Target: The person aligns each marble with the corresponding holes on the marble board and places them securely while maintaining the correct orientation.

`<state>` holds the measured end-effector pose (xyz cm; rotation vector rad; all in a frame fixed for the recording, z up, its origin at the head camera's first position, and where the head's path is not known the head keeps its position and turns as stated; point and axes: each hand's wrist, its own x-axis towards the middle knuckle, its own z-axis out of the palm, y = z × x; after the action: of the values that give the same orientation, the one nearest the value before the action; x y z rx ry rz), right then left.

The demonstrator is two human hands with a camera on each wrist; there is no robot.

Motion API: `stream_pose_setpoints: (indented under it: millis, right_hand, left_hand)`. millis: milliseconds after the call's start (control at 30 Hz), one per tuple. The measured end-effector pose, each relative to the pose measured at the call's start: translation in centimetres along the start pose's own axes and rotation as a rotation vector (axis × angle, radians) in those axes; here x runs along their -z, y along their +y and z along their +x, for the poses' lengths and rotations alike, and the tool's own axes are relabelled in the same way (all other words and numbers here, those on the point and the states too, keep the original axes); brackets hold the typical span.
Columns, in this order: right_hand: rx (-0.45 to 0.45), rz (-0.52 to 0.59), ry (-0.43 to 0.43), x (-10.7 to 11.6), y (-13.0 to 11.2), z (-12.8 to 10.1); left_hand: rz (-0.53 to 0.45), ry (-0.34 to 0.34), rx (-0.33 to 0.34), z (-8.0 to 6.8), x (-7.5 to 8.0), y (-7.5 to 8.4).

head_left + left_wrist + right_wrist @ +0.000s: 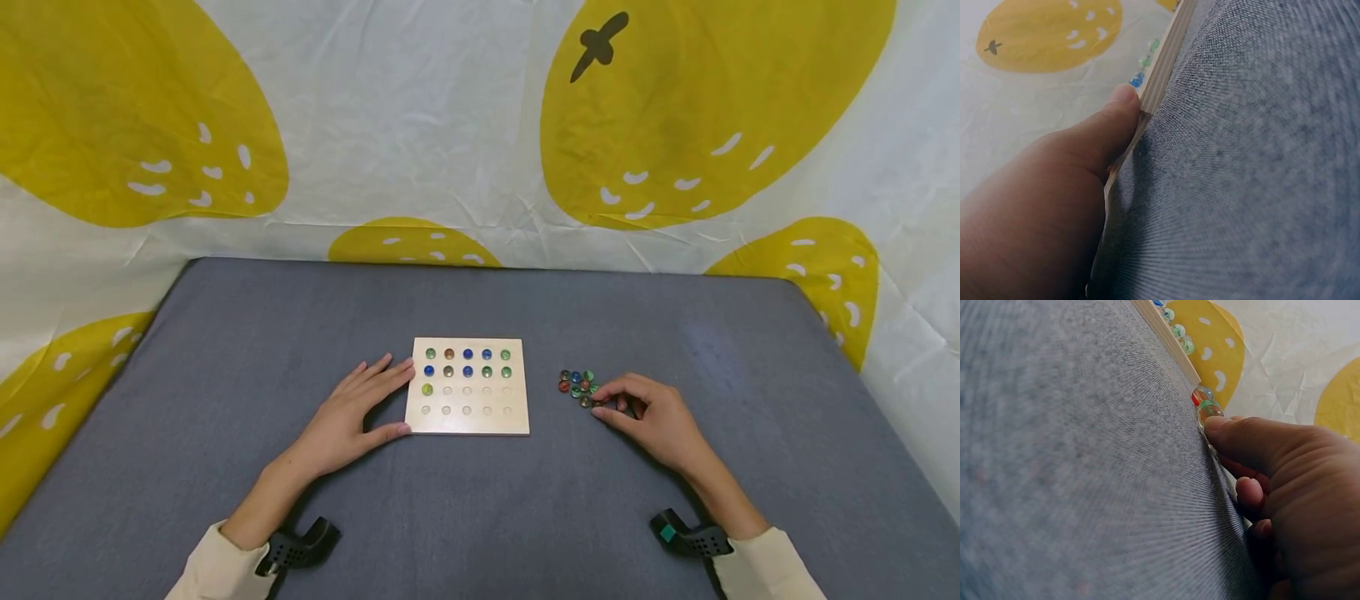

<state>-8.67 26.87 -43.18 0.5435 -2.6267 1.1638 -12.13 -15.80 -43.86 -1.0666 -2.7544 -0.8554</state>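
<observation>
A pale wooden board [467,422] with rows of round hollows lies on the table. Glass marbles in green, blue and brown sit in its two far rows, and one yellow-green marble [427,389] is at the left of the third row. My left hand [348,421] rests at the board's left edge, fingers spread, with the thumb against the near corner. To the right of the board is a loose cluster of marbles [576,377]. At its near right side, my right hand [660,417] pinches a marble [597,404] between thumb and index finger; the other fingers are curled.
A grey cloth [480,517] covers the table. Behind and beside it hangs a white sheet [420,108] printed with big yellow shapes. A black strap mount sits on each wrist, below cream sleeves.
</observation>
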Motion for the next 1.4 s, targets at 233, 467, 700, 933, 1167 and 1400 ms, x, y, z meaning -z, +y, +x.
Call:
stream_pose_setpoints:
  millis: [233,467,700,933,1167,1400]
  right_hand:
    - [-0.005,0.018,0.011,0.2,-0.3,0.0]
    - [-0.007,0.045,0.019,0.8,-2.2,0.4]
    - [-0.060,0.054,-0.017,1.4,-3.6,0.8]
    - [-0.104,0.090,-0.016,1.0,-2.3,1.0]
    - [-0.076,0.126,0.016,0.9,-6.1,2.3]
    - [-0.083,0.149,0.026,0.2,-8.0,2.9]
  left_hand:
    - [0.002,-0.003,-0.009,0.0,0.1,0.0]
    - [0.007,-0.003,-0.013,0.0,0.2,0.0]
    - [0.008,0.003,-0.012,0.0,0.1,-0.1]
    - [0.007,-0.004,-0.004,-0.1,0.1,-0.2]
    - [0.007,-0.006,0.004,-0.2,0.0,-0.2]
    - [0.010,-0.003,-0.004,-0.1,0.0,-0.1]
